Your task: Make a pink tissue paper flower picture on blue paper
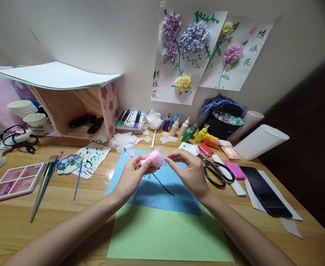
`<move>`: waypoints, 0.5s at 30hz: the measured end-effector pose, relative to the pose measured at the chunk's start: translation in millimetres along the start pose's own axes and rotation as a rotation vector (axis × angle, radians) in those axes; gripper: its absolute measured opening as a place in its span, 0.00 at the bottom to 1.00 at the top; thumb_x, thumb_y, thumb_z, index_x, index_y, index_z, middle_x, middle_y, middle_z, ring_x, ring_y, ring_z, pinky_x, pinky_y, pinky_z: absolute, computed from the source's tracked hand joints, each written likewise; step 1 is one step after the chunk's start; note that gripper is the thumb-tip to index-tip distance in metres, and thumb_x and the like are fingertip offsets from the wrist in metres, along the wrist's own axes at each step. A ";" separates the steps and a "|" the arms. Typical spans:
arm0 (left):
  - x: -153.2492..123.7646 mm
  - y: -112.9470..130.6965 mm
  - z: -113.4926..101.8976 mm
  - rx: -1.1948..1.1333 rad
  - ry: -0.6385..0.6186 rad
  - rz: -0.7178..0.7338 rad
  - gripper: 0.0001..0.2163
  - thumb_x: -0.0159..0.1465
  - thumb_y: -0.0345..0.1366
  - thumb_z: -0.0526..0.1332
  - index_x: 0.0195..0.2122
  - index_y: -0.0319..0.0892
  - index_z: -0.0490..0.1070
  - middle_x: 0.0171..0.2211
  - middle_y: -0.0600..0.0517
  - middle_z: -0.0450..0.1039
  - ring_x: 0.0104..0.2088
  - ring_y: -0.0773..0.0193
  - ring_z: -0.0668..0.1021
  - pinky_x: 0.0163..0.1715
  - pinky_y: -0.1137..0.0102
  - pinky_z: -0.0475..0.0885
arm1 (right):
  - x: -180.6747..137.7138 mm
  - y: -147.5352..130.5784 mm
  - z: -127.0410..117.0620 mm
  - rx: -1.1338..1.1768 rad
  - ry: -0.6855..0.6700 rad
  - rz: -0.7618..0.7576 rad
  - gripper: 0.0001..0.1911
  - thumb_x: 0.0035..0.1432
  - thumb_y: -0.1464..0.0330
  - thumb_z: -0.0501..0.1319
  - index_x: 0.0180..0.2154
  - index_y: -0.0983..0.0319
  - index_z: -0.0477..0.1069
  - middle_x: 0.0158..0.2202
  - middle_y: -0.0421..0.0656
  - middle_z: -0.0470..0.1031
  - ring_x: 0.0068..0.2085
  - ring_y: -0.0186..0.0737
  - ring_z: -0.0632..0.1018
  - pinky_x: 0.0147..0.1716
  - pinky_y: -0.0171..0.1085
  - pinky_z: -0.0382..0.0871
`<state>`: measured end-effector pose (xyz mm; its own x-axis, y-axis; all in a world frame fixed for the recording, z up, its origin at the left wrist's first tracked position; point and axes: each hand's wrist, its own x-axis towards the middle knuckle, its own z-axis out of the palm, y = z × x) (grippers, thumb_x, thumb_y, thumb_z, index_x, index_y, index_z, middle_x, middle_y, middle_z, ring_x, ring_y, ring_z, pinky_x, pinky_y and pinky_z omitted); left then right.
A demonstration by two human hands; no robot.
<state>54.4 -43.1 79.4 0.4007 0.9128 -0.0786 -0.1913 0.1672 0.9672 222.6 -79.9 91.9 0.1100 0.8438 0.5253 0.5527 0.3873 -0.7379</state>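
Observation:
A soft pink lump of modelling clay (152, 159) is gripped between the fingers and thumb of my left hand (136, 168). Clear plastic wrap (161, 150) sticks out from the lump's right side. My right hand (188, 168) pinches the edge of that wrap between thumb and fingertips. Both hands are above a blue sheet (165, 203), which overlaps a light green sheet (165, 236). A thin black strand (164, 187) shows below my left hand; whether it touches the hand I cannot tell.
Black-handled scissors (216, 171), a bright pink packet (235, 170) and a phone (266, 190) lie on the right. Paint bottles (175, 127) and markers (130, 120) stand along the back. Brushes (44, 186) and a painted sheet (93, 159) are on the left.

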 end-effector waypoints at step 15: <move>-0.7 4.1 -1.3 0.061 -0.049 -0.002 0.15 0.56 0.43 0.64 0.38 0.36 0.70 0.33 0.48 0.76 0.34 0.64 0.78 0.35 0.71 0.75 | 14.2 3.5 -7.3 0.456 -0.163 0.408 0.12 0.50 0.60 0.64 0.29 0.63 0.75 0.27 0.42 0.76 0.30 0.35 0.76 0.29 0.34 0.72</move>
<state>52.2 -42.5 83.1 0.4448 0.8929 -0.0696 -0.1362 0.1442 0.9801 232.2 -69.2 99.9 0.0899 0.9888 0.1190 0.0810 0.1119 -0.9904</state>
